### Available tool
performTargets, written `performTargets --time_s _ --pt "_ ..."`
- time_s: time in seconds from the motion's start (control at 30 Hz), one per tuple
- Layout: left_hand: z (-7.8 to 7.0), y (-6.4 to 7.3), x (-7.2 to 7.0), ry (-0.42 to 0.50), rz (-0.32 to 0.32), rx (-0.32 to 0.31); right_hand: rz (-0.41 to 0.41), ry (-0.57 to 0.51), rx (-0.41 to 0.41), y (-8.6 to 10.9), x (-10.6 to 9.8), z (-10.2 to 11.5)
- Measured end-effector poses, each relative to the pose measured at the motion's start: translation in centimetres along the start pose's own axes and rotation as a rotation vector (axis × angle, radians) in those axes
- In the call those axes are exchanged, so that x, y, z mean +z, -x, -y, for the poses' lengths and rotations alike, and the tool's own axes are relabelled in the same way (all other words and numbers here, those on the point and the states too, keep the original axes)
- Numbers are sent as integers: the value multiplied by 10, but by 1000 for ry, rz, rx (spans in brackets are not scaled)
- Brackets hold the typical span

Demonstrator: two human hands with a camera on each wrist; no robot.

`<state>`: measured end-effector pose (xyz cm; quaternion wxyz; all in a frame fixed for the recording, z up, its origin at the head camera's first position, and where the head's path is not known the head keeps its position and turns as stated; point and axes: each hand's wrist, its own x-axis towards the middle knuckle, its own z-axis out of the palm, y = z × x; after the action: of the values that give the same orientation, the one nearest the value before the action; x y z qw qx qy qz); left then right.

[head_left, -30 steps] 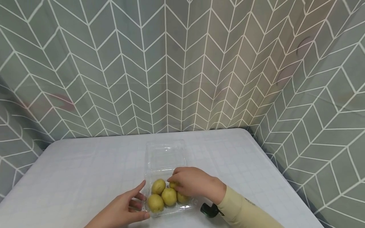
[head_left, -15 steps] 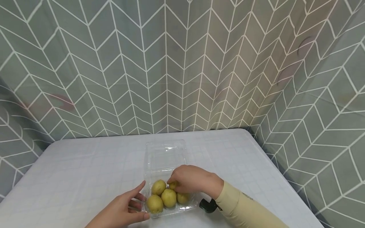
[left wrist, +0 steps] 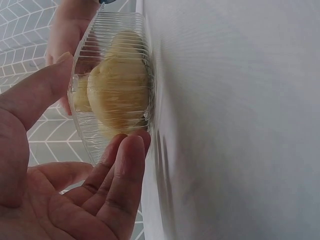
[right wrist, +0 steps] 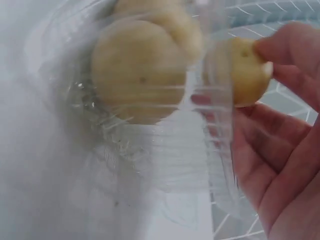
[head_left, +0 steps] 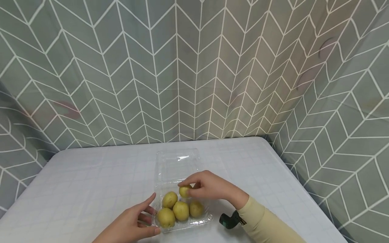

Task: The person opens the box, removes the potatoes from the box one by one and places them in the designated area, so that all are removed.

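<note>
1. Fruit (head_left: 183, 191): round, yellow, pinched in the right hand (head_left: 208, 185) above the clear box's (head_left: 209, 218) far side.
2. Left hand (head_left: 132, 219): fingers spread, touching box's left wall.
3. White table (head_left: 103, 179): far edge beyond open lid (head_left: 176, 166); broad surface either side.

The container (left wrist: 120, 22) is glossy, ribbed plastic; the fruit (head_left: 181, 211) looks smooth; matt cloth covers the surface (head_left: 91, 182); the curtain (head_left: 182, 67) is fabric.

Right grip (head_left: 209, 185) and its yellow fruit (head_left: 183, 191) now higher, the rightmost fruit (head_left: 196, 209) newly in full view
</note>
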<state>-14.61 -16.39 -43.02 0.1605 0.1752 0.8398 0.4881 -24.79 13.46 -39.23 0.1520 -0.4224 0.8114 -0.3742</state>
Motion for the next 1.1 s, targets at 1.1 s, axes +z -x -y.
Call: performTargets --time_s 1.1 --pt "2 -1 1 4 9 -48 -260 -390 68 27 -20 -36"
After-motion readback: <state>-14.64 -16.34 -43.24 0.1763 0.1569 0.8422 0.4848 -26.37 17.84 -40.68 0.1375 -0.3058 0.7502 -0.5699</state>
